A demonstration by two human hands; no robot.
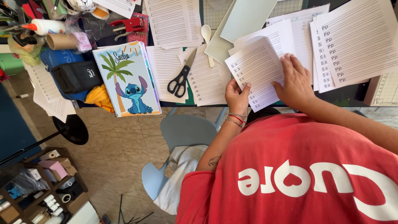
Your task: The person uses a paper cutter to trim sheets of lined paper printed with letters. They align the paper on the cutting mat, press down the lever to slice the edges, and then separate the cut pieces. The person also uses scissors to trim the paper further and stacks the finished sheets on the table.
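Desk [352, 97] seen from overhead, covered with lined practice sheets, some bearing a column of handwritten letters down the left margin. All positions below are given relative to the folded sheet [258, 70], the page in hand near the desk's front edge.

Spiral notebook [126, 79] with a cartoon cover — well to the left of the folded sheet, at the desk edge. Loose sheets [356, 39] lie to its right, overlapping one another; more lined pages [170, 20] lie up and to the left. Black-handled scissors [181, 76] rest closed, left of it, between it and the notebook.

Left hand [237, 98]: pinching the sheet's lower left corner, thumb on top. Right hand [295, 81]: laid flat, fingers spread, pressing the sheet's right side down on the desk.

Judged progress: the sheet appears partly folded or creased, the crease not yet pressed along its whole length; many sheets around it lie unfolded.
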